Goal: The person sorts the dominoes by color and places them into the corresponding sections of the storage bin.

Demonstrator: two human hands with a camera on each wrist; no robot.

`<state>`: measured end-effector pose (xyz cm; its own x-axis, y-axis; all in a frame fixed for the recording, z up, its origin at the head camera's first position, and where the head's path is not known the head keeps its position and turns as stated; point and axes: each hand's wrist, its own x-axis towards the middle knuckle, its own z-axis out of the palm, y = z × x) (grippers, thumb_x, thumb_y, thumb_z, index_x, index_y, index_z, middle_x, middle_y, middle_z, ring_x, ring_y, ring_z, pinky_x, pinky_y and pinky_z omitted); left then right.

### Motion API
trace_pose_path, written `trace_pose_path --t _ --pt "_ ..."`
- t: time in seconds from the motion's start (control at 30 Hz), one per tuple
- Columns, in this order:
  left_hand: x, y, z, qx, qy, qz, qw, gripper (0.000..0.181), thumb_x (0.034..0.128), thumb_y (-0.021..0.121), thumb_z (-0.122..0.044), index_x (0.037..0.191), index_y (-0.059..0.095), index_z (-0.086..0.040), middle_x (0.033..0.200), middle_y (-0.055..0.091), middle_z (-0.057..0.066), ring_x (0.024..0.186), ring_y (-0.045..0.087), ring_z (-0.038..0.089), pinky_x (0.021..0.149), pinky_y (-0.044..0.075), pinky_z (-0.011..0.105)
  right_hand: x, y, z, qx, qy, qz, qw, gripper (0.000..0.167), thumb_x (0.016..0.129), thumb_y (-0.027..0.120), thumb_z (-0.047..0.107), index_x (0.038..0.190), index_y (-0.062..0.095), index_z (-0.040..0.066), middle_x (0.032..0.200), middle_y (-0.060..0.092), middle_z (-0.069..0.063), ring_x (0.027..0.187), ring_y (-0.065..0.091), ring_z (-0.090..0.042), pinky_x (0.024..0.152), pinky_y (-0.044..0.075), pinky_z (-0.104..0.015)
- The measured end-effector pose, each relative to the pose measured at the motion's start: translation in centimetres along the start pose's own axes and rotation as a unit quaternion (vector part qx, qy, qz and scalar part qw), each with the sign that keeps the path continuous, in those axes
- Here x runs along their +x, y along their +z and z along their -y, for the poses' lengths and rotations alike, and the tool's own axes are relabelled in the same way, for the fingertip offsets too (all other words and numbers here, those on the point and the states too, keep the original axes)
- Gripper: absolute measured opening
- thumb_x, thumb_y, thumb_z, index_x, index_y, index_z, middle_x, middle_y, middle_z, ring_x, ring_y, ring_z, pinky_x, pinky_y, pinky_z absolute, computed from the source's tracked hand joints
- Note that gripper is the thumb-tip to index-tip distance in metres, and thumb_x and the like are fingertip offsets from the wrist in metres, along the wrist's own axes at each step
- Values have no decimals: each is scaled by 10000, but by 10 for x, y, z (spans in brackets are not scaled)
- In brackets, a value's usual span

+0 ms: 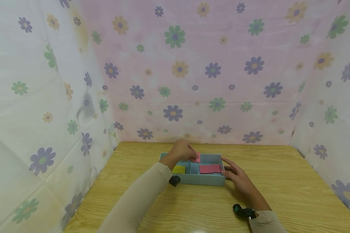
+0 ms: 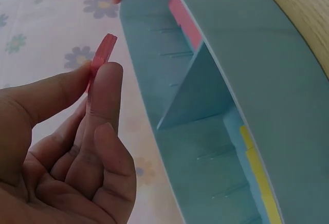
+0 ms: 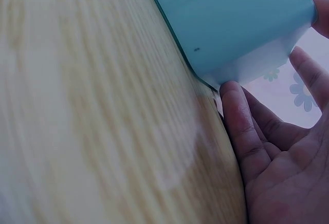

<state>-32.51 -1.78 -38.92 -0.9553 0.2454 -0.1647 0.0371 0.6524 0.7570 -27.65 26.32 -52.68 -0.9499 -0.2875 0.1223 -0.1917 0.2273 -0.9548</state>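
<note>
A pale blue box (image 1: 201,180) with a divider (image 2: 193,93) inside stands on the table. Pinched between the thumb and fingers of my left hand (image 1: 182,151) is a small flat pink piece (image 2: 105,49), which looks like a sticky-note pad, held above the back of the box. At the right end of the box, my right hand (image 1: 239,179) grips the corner area, thumb at the front rim and a finger at the back corner. More pink pads (image 1: 210,169) lie in the right compartment. Yellow pads (image 1: 179,169) are in the left one, partly behind my left wrist.
Wood-grain table (image 1: 280,181) lies around the box. A flower-printed cloth (image 1: 192,97) hangs behind the table and along both sides. Black wrist cameras (image 1: 174,180) are strapped on both arms, the left one close to the box's front wall.
</note>
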Motion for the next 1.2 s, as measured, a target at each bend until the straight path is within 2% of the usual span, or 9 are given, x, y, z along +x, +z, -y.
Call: trace_pose_path --t 0.17,0.3,0.6,0.83,1.07,1.2 --pt "8 9 0 -97 -199 -14 9998 114 869 840 -134 781 821 -64 685 760 42 765 787 239 817 632 422 1 0 -1 29 -25 10 10000 592 1090 542 229 1637 316 230 1530 460 -309 1353 515 -499 928 553 -236" --pt "12 15 -1 19 -246 71 9997 165 861 843 -109 719 798 -39 655 752 62 796 790 279 809 638 447 1 0 -1 -8 -30 5 10000 589 1092 539 238 1637 316 232 1523 468 -302 1344 525 -490 928 555 -241" --pt "18 25 1 746 -194 -28 9970 210 825 857 -63 645 749 -59 565 709 40 718 775 282 696 646 421 1 -1 -2 75 -106 42 9999 595 1094 534 222 1642 303 204 1512 469 -316 1333 528 -497 928 562 -241" --pt "19 26 -3 1146 -275 -92 9930 196 825 864 -51 666 753 -24 601 729 61 673 770 244 645 639 364 1 0 -2 55 -95 29 9999 590 1093 535 222 1639 311 215 1510 472 -310 1330 531 -495 927 560 -240" --pt "19 25 -7 918 -472 3 9947 157 827 848 -6 707 748 6 636 740 110 645 767 241 657 644 386 1 0 0 25 -76 7 10000 586 1094 529 209 1638 313 212 1510 471 -312 1330 530 -495 926 557 -236" --pt "22 27 -5 1161 -432 32 9923 180 822 855 -19 679 747 -9 615 734 91 641 765 235 621 637 354 0 1 0 21 -38 -1 10000 586 1093 531 211 1638 314 216 1508 477 -306 1330 535 -486 926 555 -232"
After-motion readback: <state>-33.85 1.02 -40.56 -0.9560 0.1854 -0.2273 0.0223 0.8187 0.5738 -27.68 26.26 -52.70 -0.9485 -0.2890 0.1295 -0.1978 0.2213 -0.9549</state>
